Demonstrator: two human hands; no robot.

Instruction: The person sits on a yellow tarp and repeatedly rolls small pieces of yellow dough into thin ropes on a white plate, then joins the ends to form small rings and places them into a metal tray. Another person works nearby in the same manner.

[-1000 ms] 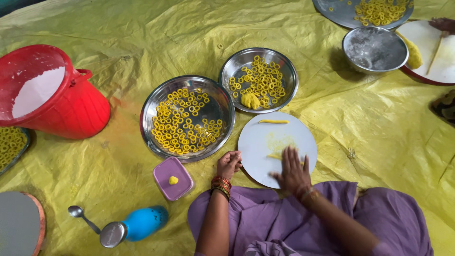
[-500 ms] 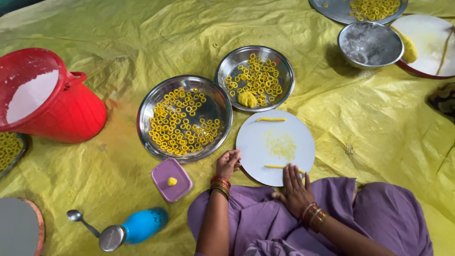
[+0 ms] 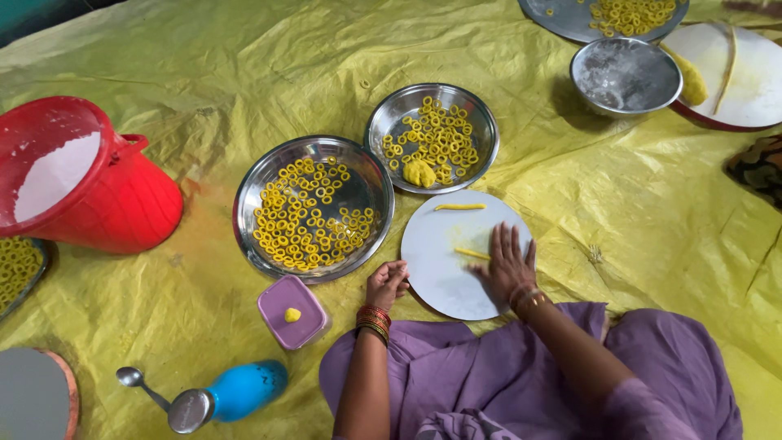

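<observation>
My right hand [image 3: 508, 264] lies flat, fingers spread, on a round white board [image 3: 444, 273], its fingertips on a thin yellow dough strip [image 3: 471, 253]. A second rolled dough strip [image 3: 459, 207] lies at the board's far edge. My left hand [image 3: 386, 282] rests curled at the board's near left rim, beside a large steel plate [image 3: 261, 175] holding several yellow dough rings. A smaller steel plate [image 3: 391, 110] behind the board holds more rings and a lump of yellow dough [image 3: 420, 173].
A red bucket [image 3: 122, 204] of white flour stands at left. A purple lid [image 3: 285, 326] with a dough bit, a blue bottle [image 3: 236, 393] and a spoon [image 3: 134, 380] lie near left. A steel bowl [image 3: 626, 75], another white board [image 3: 753, 81] and ring-filled plate [image 3: 562, 16] sit far right on yellow sheet.
My right hand slid back off the board toward me, then forward onto it again, rolling the dough strip. My left hand stayed at the board's rim.
</observation>
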